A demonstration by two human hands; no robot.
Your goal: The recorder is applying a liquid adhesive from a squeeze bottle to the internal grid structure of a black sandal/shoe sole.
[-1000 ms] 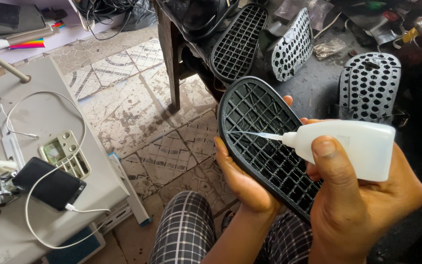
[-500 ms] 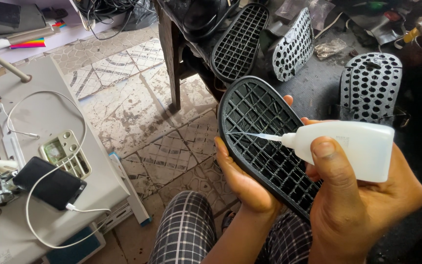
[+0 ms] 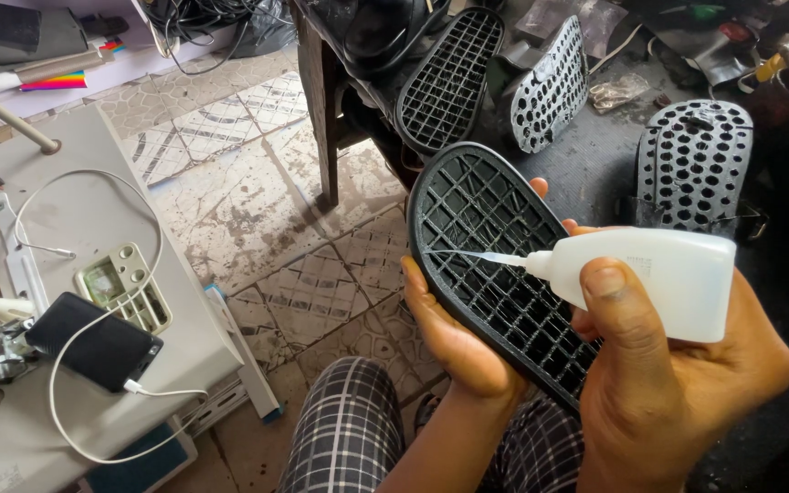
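A black sole (image 3: 495, 274) with a grid pattern is held from below by the left hand (image 3: 454, 338), above the lap. A white glue bottle (image 3: 659, 278) is clamped in the right hand (image 3: 678, 383), and its thin nozzle is laid on the grid near the rounded end. Whether glue is already spread cannot be told, so most of the grid seems left to be covered. Other soles (image 3: 449, 78) are leaned on the bench behind.

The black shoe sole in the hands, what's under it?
The left hand cups the black shoe sole from beneath, and checked trousers show below. The palm and the sole's underside are covered. On top, the white glue bottle in the right hand points its nozzle.
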